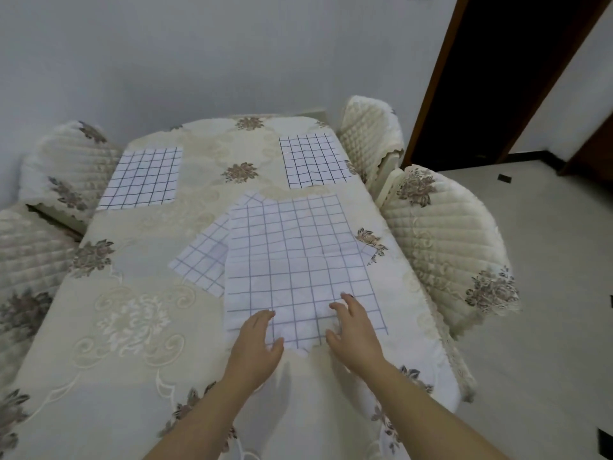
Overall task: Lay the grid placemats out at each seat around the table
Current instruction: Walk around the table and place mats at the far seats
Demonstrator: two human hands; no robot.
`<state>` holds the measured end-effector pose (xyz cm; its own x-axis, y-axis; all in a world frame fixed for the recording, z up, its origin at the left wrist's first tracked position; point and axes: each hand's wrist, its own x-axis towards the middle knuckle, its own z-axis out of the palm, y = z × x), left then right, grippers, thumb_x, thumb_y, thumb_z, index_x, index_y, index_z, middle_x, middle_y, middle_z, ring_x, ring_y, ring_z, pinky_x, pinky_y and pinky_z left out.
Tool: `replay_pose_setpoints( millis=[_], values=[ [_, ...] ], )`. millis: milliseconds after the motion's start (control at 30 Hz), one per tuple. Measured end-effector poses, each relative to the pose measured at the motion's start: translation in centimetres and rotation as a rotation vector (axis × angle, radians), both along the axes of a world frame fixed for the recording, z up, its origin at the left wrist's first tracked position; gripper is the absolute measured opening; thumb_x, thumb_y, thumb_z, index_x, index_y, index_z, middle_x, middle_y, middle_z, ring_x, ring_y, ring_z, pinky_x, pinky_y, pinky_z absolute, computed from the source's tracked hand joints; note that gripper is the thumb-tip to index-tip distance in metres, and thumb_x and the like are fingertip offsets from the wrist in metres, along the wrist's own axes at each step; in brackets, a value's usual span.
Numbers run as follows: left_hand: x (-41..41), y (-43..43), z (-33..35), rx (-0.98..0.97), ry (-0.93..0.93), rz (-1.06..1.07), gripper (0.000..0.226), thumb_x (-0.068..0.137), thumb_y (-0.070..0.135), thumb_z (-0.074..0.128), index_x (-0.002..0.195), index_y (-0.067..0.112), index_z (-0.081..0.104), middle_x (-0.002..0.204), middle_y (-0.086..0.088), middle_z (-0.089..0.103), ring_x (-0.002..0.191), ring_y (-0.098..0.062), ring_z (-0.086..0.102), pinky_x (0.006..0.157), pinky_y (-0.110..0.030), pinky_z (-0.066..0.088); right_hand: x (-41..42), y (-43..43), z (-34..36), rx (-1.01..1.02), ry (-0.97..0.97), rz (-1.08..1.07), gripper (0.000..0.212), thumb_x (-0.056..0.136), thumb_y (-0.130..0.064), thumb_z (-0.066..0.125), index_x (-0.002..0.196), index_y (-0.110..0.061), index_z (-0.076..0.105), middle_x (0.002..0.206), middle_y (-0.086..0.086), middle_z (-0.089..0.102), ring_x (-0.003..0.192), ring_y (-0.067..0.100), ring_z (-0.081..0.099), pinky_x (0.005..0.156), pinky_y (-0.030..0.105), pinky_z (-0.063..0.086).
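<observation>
Both hands lie flat and open on cloth, gripping nothing. Left hand (pixel 257 340), lower centre of the frame, rests palm down with fingers spread on the near left corner of the top placemat (pixel 298 260). Right hand (pixel 355 330), just to its right, rests palm down on the same mat's near edge, fingers splayed and pointing toward the upper left. The two hands are near each other but apart, with a strip of mat showing between them.

Top placemat: white with a thin blue-grey grid, lying at centre frame, right of the table's middle, its near edge slightly rumpled between the hands. It overlaps a second grid mat (pixel 202 260) that sticks out at an angle from under its left side; a small corner of gridded cloth also shows at its right edge, and whether that belongs to the same lower mat cannot be told.

Two further mats lie flat and separate: one at upper left (pixel 141 179), one at upper right (pixel 313 161) with darker lines, each next to a chair.

Table (pixel 132 327): covered in a cream embroidered cloth with brown flower motifs. Quilted chair covers (pixel 444 234) stand along both long sides.
</observation>
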<state>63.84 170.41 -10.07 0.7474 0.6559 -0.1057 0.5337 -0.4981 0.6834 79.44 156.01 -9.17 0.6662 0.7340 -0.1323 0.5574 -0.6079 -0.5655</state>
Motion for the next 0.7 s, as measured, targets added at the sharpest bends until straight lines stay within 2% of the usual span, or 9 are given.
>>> replay_pose_setpoints(
  millis=[100,167,233,367,467,533,567,633,700],
  values=[
    [0.4,0.7,-1.3,0.118,0.114,-0.187,0.069,0.089,0.038,0.050,0.149,0.013,0.026,0.156,0.001,0.021,0.147,-0.015,0.011,0.115,-0.021,0.006,0.4,0.5,-0.4,-0.131,-0.082,0.146,0.066,0.090,-0.030,0.052,0.149,-0.018,0.023,0.161,0.003,0.002,0.149,0.019,0.000,0.120,0.033,0.006],
    [0.6,1.1,-1.9,0.181,0.177,-0.295,0.083,0.080,0.055,0.029,0.150,0.012,0.018,0.159,0.000,0.011,0.147,-0.014,0.003,0.117,-0.023,0.001,0.5,0.9,-0.9,-0.194,-0.164,0.220,0.071,0.090,-0.033,0.051,0.150,-0.016,0.018,0.161,0.005,0.005,0.149,0.021,0.001,0.119,0.035,0.004],
    [0.7,1.5,-2.7,0.243,0.248,-0.360,0.092,0.072,0.059,0.015,0.151,0.012,0.013,0.159,0.001,0.005,0.148,-0.016,0.000,0.117,-0.024,-0.002,0.5,1.1,-1.4,-0.248,-0.232,0.274,0.073,0.091,-0.033,0.048,0.151,-0.012,0.014,0.161,0.007,0.007,0.149,0.023,0.003,0.119,0.036,0.002],
    [0.5,1.5,-3.4,0.302,0.353,-0.396,0.094,0.071,0.058,0.006,0.153,0.014,0.010,0.161,0.000,0.001,0.148,-0.014,-0.001,0.115,-0.025,-0.006,0.1,1.7,-1.8,-0.305,-0.321,0.341,0.067,0.093,-0.025,0.039,0.151,-0.005,0.012,0.159,0.013,0.017,0.147,0.025,0.013,0.119,0.037,0.001],
    [0.8,1.3,-3.3,0.303,0.343,-0.363,0.076,0.087,0.050,0.024,0.152,0.013,0.014,0.161,-0.002,0.007,0.149,-0.016,0.003,0.117,-0.029,0.001,-0.3,2.5,-2.3,-0.370,-0.364,0.364,0.064,0.093,-0.018,0.039,0.149,0.000,0.014,0.155,0.018,0.026,0.144,0.031,0.022,0.120,0.040,0.007],
    [1.2,1.2,-3.0,0.322,0.350,-0.358,0.067,0.095,0.040,0.037,0.152,0.012,0.016,0.161,-0.002,0.009,0.148,-0.016,0.005,0.119,-0.031,0.005,-0.3,2.9,-2.9,-0.386,-0.440,0.369,0.058,0.092,-0.013,0.045,0.144,0.004,0.027,0.145,0.022,0.041,0.136,0.034,0.038,0.118,0.043,0.021],
    [1.3,1.2,-2.9,0.339,0.350,-0.361,0.066,0.096,0.038,0.039,0.152,0.012,0.016,0.161,-0.002,0.010,0.148,-0.016,0.007,0.119,-0.032,0.007,-0.3,3.0,-3.1,-0.390,-0.474,0.359,0.055,0.087,-0.013,0.053,0.138,0.005,0.040,0.134,0.021,0.054,0.125,0.032,0.051,0.113,0.042,0.033],
    [1.6,1.3,-3.0,0.370,0.365,-0.360,0.065,0.095,0.036,0.043,0.150,0.009,0.023,0.159,-0.004,0.018,0.147,-0.019,0.015,0.119,-0.033,0.014,0.0,3.4,-3.5,-0.394,-0.524,0.361,0.050,0.064,-0.017,0.077,0.111,-0.001,0.067,0.100,0.014,0.073,0.093,0.024,0.069,0.092,0.036,0.052],
    [1.7,1.5,-3.1,0.406,0.335,-0.369,0.065,0.083,0.036,0.065,0.137,0.004,0.049,0.145,-0.009,0.046,0.135,-0.023,0.044,0.109,-0.035,0.036,0.1,3.7,-3.7,-0.356,-0.551,0.343,0.049,0.041,-0.018,0.087,0.086,-0.005,0.074,0.075,0.009,0.073,0.070,0.020,0.070,0.077,0.032,0.057]
  ],
)
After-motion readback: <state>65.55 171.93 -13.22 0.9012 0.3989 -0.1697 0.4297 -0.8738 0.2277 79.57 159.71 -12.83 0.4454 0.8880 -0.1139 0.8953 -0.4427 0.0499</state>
